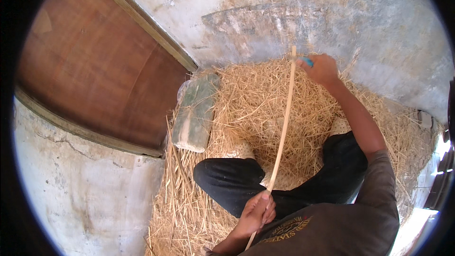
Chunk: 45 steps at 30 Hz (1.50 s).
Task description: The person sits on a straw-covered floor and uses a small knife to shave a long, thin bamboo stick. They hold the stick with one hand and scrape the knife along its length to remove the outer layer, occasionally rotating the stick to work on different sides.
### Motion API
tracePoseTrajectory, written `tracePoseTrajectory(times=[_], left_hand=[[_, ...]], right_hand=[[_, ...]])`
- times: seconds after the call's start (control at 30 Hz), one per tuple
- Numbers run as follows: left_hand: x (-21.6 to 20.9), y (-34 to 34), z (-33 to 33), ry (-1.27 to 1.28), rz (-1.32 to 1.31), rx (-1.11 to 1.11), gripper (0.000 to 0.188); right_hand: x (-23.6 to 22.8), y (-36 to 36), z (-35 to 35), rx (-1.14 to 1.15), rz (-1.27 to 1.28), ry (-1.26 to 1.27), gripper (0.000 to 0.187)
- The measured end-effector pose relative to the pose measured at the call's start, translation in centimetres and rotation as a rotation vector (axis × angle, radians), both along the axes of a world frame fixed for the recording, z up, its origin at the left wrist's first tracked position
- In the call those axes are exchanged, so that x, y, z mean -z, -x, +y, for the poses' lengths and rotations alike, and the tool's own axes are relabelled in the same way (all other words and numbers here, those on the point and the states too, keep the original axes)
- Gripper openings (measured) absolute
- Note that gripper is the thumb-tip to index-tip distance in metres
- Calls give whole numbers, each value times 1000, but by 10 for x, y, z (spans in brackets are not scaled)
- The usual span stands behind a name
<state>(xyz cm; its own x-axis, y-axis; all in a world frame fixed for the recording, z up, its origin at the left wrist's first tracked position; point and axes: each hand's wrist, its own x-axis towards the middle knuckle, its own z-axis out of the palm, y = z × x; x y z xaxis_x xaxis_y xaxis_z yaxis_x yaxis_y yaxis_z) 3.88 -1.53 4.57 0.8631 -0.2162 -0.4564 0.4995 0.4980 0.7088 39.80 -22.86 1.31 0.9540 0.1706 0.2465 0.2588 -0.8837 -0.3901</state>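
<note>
A long, pale strip of wood or bamboo [283, 138] slants from my lap up toward the wall, bowing slightly. Near its lower end, my left hand [258, 213] is closed around it, thumb along the top, and a short tail sticks out below the fist. Out at the far end, with the arm stretched forward, my right hand [321, 68] closes on a small tool with a blue handle [307, 61]. The tool's working end lies against or right beside the strip; blur hides whether it is a blade.
Loose straw-coloured shavings [256, 90] cover the floor around my bent legs [227, 180]. A greenish block [195, 114] lies at the left, beside a brown door [104, 61]. The stained wall [265, 23] rises just beyond the strip's far end.
</note>
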Motion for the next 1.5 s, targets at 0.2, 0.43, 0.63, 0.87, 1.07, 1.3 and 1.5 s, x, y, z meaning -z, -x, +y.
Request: tracePoseTrajectory(times=[0.2, 0.43, 0.63, 0.87, 1.07, 1.3, 1.5], left_hand=[[6, 7, -2, -181, -48, 111, 32], [16, -46, 12, -268, -90, -172, 32], [9, -61, 7, -242, -128, -169, 31], [9, -61, 5, -169, -123, -197, 30], [10, -48, 3, -215, -90, -136, 31], [8, -51, 0, -16, -71, -180, 31], [7, -48, 3, -21, -50, -194, 31]], right_hand=[[14, -46, -60, 322, 105, -136, 82], [8, 95, 35, -401, 34, -128, 67], [7, 143, 57, -656, -143, -90, 65], [9, 135, 62, -658, -153, -80, 72], [11, 112, 52, -502, 38, -65, 73], [15, 112, 52, -553, -118, -116, 72], [18, 133, 63, -666, -181, -163, 66]])
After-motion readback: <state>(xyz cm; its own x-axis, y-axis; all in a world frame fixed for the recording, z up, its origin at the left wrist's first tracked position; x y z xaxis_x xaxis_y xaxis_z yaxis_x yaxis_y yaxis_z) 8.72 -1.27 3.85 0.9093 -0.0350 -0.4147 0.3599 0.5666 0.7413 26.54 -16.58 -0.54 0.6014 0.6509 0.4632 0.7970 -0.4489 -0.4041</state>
